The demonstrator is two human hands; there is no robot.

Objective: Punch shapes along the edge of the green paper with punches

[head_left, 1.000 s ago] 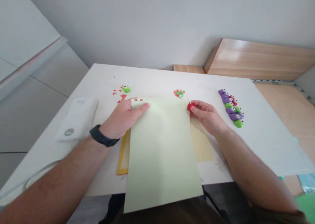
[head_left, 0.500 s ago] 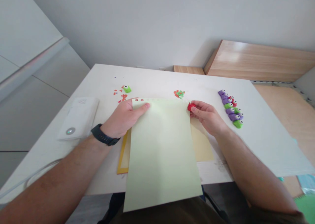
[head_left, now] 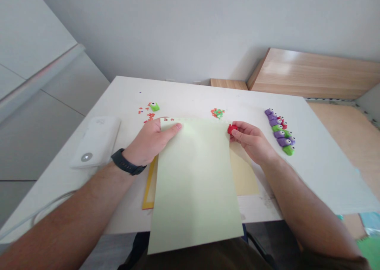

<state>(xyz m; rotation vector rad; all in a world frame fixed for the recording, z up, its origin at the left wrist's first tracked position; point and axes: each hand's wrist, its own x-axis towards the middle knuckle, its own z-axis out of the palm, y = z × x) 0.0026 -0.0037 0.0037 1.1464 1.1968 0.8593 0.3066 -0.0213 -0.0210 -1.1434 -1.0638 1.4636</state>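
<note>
My left hand (head_left: 151, 139) grips a pale green sheet of paper (head_left: 196, 179) near its top left corner, thumb on top. Two small heart-like shapes show along the sheet's top edge beside that thumb. At the top right corner, my right hand (head_left: 246, 137) pinches a small red craft paper punch (head_left: 232, 129) against the edge; whether the paper sits in its slot I cannot tell. The sheet's lower end hangs past the table's front edge. Beyond the paper lies a small pile of orange and green punched paper bits (head_left: 217, 112).
Purple, green and red punches (head_left: 279, 131) stand in a cluster at right. A lone green punch (head_left: 154, 106) sits by scattered orange bits (head_left: 151, 116). A white box-shaped device (head_left: 96, 143) with a cable (head_left: 53, 202) is at left. Yellowish paper (head_left: 245, 175) lies under the sheet.
The view has shifted very slightly. Both hands, the sheet and the red punch keep nearly the same places.
</note>
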